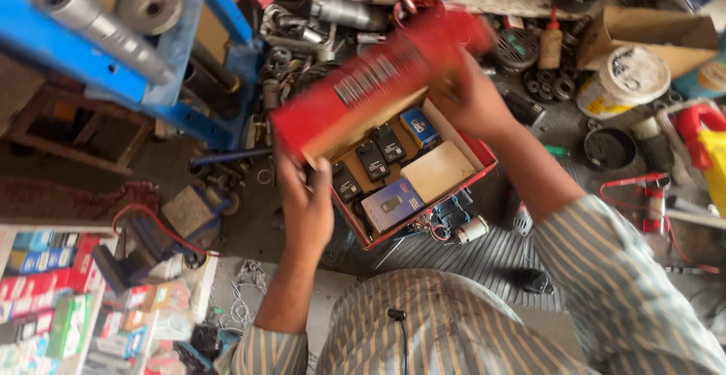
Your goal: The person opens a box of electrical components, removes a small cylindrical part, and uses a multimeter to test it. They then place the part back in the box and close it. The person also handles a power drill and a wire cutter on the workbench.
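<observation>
Both hands grip the red lid (370, 88) by its ends — left hand (306, 201) near, right hand (473, 99) far. It hangs tilted over the open red box (484, 165) — clutter crowding every edge.

In my left hand (306, 209) and right hand (473, 103), the red box lid (378, 88) is matt cardboard, brown inside. Below, the red box (484, 165) holds glossy black plastic parts (373, 160). Far left, a dull grey metal shaft (98, 27) juts out.

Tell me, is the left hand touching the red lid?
Touching. The head view shows the left hand with its fingers wrapped over the lower corner of the red lid, held above the open red box.
</observation>
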The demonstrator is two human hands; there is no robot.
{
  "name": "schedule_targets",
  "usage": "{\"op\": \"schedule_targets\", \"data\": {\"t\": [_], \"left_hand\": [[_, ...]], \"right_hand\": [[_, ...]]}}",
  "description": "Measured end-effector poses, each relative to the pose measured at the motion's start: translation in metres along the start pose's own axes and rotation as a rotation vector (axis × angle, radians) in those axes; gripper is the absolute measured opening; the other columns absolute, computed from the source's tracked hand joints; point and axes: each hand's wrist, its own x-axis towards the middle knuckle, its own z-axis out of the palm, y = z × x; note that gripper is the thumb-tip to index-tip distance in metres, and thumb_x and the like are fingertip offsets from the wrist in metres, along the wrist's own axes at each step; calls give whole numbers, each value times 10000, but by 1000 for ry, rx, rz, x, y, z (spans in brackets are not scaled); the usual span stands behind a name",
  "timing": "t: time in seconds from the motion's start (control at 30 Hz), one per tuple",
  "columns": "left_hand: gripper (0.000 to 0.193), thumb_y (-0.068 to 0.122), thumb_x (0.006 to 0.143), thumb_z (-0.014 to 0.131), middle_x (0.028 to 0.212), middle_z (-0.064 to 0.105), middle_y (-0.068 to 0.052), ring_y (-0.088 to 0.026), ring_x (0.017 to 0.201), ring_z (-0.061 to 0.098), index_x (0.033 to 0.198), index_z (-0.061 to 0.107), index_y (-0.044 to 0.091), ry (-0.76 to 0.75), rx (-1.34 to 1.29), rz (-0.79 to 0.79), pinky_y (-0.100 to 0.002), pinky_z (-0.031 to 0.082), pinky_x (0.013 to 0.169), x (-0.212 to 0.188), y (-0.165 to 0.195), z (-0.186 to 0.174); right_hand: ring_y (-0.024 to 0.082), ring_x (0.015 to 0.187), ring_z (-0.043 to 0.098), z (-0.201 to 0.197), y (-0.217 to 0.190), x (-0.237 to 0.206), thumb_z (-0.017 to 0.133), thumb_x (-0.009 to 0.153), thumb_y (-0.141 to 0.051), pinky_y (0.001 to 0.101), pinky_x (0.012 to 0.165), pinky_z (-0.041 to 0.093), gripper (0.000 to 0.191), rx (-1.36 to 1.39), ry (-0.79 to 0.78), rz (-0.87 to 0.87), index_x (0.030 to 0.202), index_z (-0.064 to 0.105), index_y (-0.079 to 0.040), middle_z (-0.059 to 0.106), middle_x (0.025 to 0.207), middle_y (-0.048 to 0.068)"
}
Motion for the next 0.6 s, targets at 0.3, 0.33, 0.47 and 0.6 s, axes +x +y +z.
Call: {"op": "schedule_targets", "data": {"t": [0.3,0.33,0.47,0.6], "left_hand": [[821,106,845,799,1625,261,-289,-470,1511,319,1523,343,33,-59,540,300,-474,370,1203,-80,23,46],[916,145,793,847,1613,271,-281,-462,1493,329,1521,306,15,-37,472,264,-478,366,1183,-86,27,47],[850,71,809,804,1634,365,-210,-379,1494,438,1541,372,88,-27,605,202,-437,450,1170,-126,37,52],[821,30,823,749,1618,420,-194,-371,1475,451,1559,392,94,15,845,176,-448,442,1168,-167,18,68]], "right_hand": [[304,1512,402,-31,44,-98,839,810,-158,428,1229,358,767,292,-89,-271,1489,502,-39,380,1631,187],[299,1509,413,-36,51,-106,840,811,-163,425,1230,360,836,370,-90,-226,1528,426,-46,383,1637,184],[300,1518,406,-57,59,-150,837,766,-118,410,1225,364,1073,506,-52,-97,1635,209,-92,380,1661,184],[327,1514,437,-63,60,-190,834,895,-104,390,1224,398,1020,497,215,-20,1620,118,-126,302,1660,191]]}}
